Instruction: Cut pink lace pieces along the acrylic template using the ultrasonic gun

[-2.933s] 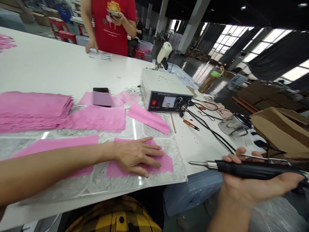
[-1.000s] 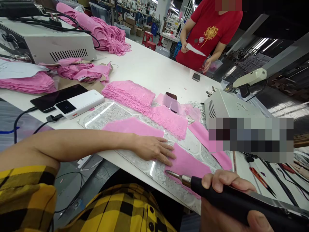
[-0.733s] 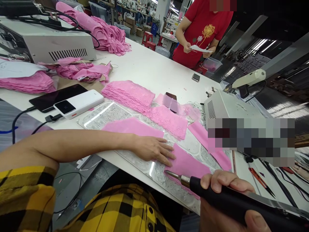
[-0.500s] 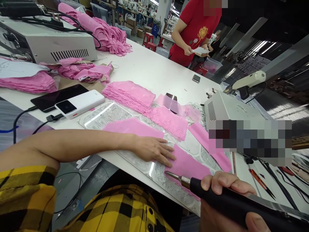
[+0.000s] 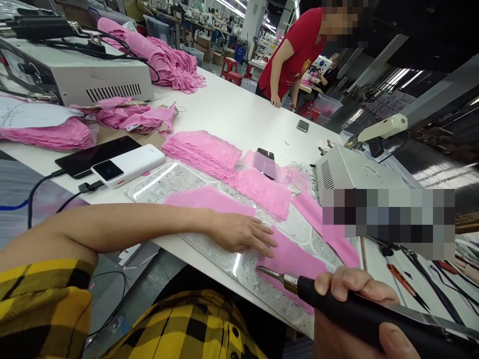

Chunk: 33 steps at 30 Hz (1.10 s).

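Observation:
My left hand (image 5: pixel 243 233) lies palm down with fingers outstretched, its fingertips on the edge of a flat pink fabric piece (image 5: pixel 297 259). My right hand (image 5: pixel 355 284) is wrapped round a black-handled tool (image 5: pixel 333 301) with a tapered metal tip. That tip is at the fabric's near left corner; whether it touches cannot be made out. Under the fabric is a clear, glossy sheet (image 5: pixel 220 262) on the table. Another pink panel (image 5: pixel 211 200) lies beyond my left forearm. Stacked pink lace pieces (image 5: pixel 202 154) and a lower lace pile (image 5: pixel 264 192) sit behind it.
A white power bank (image 5: pixel 130 164) and a dark phone (image 5: pixel 99 155) lie at left, before a grey vented box (image 5: pixel 101 75). Another grey box (image 5: pixel 355 172) stands at right, near orange-handled tweezers (image 5: pixel 406 286). A person in red (image 5: pixel 288 60) leans at the table's far edge.
The person in red has bent down and now rests a hand on the table edge; the white item they held is out of sight. My left fingers have shifted slightly right.

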Motion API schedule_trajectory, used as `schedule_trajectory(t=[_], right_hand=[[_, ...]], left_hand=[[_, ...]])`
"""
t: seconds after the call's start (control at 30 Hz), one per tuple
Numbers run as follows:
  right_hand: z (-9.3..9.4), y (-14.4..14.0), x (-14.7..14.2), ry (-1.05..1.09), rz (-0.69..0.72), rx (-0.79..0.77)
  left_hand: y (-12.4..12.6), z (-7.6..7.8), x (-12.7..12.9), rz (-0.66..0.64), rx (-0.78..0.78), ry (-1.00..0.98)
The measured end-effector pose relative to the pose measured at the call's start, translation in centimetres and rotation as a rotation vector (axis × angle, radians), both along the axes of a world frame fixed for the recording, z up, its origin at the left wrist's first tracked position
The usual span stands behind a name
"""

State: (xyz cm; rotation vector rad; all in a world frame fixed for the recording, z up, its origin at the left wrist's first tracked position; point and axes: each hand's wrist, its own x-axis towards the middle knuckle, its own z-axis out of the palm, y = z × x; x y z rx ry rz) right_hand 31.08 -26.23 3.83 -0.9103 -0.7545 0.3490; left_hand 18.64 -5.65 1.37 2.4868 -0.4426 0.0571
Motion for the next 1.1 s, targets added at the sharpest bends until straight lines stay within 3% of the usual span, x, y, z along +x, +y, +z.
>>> schedule_trajectory(t=[0.2, 0.5, 1.1], right_hand=[[-0.1, 0.7, 0.1, -0.011, 0.053, 0.059], [-0.7, 2.4, -1.0, 0.031, 0.060, 0.083], [-0.3, 3.4, -1.4, -0.004, 0.051, 0.015]], left_hand=[[1.6, 1.9, -2.2, 0.032, 0.019, -0.089], [4.2, 0.0, -7.8, 0.048, 0.148, -0.002], [4.6, -1.0, -8.4, 0.069, 0.144, -0.086]])
